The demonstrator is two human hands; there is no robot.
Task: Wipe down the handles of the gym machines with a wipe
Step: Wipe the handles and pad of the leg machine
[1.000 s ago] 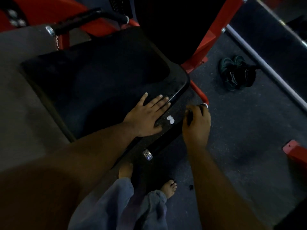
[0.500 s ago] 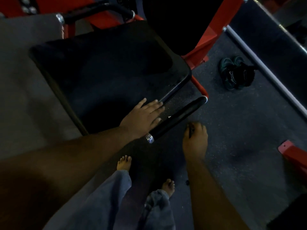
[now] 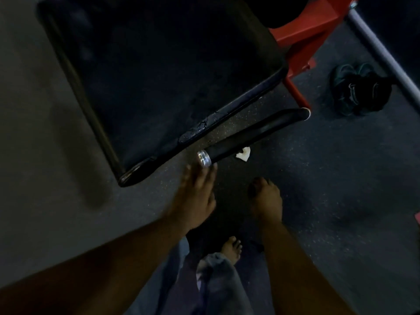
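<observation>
A black padded handle [image 3: 254,133] with a chrome end cap [image 3: 204,158] sticks out from the red machine frame, beside the black seat pad [image 3: 159,76]. A small crumpled white wipe [image 3: 243,153] shows just below the handle, against the floor; neither hand touches it. My left hand [image 3: 195,198] is open and flat, with its fingertips right at the chrome cap. My right hand [image 3: 266,201] hovers over the floor below the handle with its fingers curled under. Its fingertips look dark, and I cannot tell whether anything is in them.
The red frame [image 3: 302,42] rises at the top right, next to a grey bar [image 3: 384,53]. A pair of dark shoes [image 3: 359,89] lies on the speckled rubber floor [image 3: 341,178]. My bare foot [image 3: 231,247] and trouser legs are at the bottom centre.
My left hand has slid off the seat pad back to the handle's end cap. My right hand has let go of the handle and drawn back. The wipe now shows below the handle.
</observation>
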